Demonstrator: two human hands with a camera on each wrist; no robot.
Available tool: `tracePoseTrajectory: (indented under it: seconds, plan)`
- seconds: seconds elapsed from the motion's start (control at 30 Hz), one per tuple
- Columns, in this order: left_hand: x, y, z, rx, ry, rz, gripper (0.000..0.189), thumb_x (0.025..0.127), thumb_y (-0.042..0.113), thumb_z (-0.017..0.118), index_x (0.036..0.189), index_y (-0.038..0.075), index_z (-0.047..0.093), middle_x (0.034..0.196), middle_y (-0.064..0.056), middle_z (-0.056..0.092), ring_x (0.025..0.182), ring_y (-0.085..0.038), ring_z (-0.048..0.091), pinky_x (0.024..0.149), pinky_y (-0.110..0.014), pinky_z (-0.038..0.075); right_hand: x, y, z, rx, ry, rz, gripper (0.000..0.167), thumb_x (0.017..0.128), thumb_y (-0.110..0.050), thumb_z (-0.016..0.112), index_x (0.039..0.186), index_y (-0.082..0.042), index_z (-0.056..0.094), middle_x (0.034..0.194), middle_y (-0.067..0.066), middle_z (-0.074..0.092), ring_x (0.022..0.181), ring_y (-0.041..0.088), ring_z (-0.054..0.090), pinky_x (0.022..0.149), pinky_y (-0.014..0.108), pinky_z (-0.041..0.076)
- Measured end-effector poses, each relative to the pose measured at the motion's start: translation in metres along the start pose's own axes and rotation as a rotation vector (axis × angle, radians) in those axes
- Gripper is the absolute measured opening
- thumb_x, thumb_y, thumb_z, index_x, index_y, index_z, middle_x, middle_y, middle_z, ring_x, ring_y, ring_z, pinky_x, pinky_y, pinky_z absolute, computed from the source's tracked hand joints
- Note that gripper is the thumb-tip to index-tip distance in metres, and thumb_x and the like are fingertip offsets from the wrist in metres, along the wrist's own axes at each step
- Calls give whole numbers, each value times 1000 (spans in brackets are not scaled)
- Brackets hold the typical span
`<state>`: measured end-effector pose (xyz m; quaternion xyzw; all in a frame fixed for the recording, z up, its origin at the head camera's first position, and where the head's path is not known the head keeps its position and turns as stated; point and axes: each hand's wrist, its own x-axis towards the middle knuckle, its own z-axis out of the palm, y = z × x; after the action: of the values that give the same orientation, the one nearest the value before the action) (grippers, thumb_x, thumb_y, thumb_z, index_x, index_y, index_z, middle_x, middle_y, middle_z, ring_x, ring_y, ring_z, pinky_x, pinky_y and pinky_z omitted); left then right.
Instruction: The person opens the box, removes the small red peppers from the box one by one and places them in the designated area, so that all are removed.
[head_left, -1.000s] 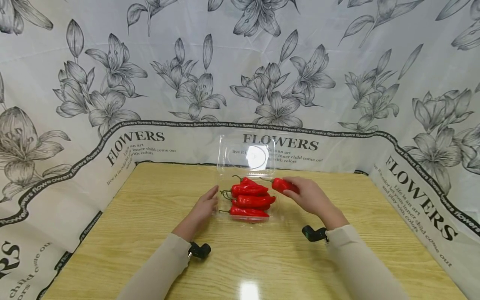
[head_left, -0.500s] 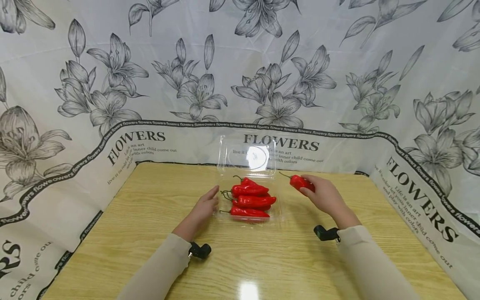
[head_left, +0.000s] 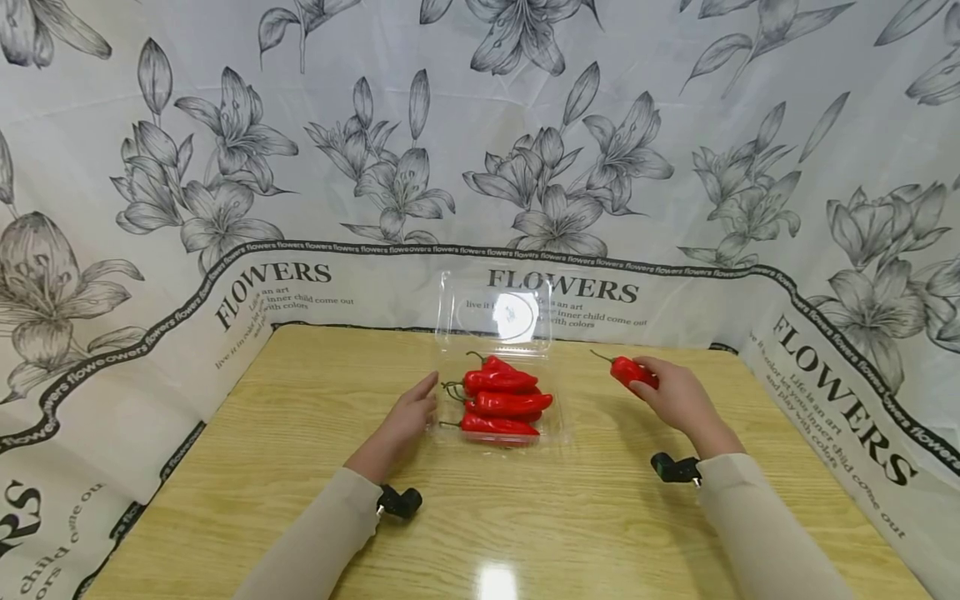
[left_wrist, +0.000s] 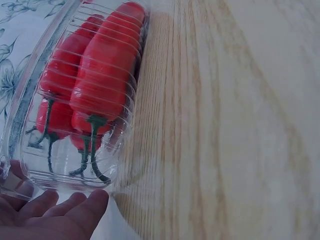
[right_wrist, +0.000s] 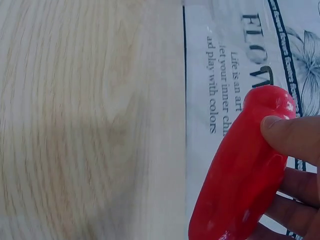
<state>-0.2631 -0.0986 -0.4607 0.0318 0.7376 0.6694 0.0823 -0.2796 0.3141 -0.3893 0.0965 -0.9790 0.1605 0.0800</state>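
**Reviewer:** Progress?

**Inspector:** Partial, in my judgement. One glossy red tapered pepper (head_left: 632, 373) is outside the clear plastic hinged box (head_left: 557, 423), gripped between thumb and fingers of the right hand (head_left: 678, 400) over the wood-grained table (head_left: 562, 517); not yet set down.

**Reviewer:** Remaining?

**Inspector:** Several more red peppers (head_left: 502, 403) inside, partly overlapping, exact count unclear; lid (head_left: 472, 321) raised. The left hand (head_left: 402, 422), fingers extended, is at the box's stem end.
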Motion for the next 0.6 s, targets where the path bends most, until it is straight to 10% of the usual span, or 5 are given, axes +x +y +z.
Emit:
tracePoseTrajectory:
  seconds: [0.3, 0.6]
  plan:
    - [1, -1, -1, 14, 2, 12, 59, 98, 6, 35, 155, 12, 22, 162, -8, 20, 142, -31, 30, 94, -36, 35, -3, 23, -1, -33, 0, 51, 49, 94, -23, 61, 136, 1, 50, 123, 31, 60, 102, 44, 59, 87, 59, 46]
    - [1, -1, -1, -4, -2, 5, 59, 98, 6, 35, 155, 13, 22, 163, -9, 18, 144, -32, 27, 98, -39, 33, -8, 48, 0, -63, -48, 111, 52, 93, -23, 61, 136, 4, 48, 124, 34, 57, 103, 48, 57, 85, 62, 45]
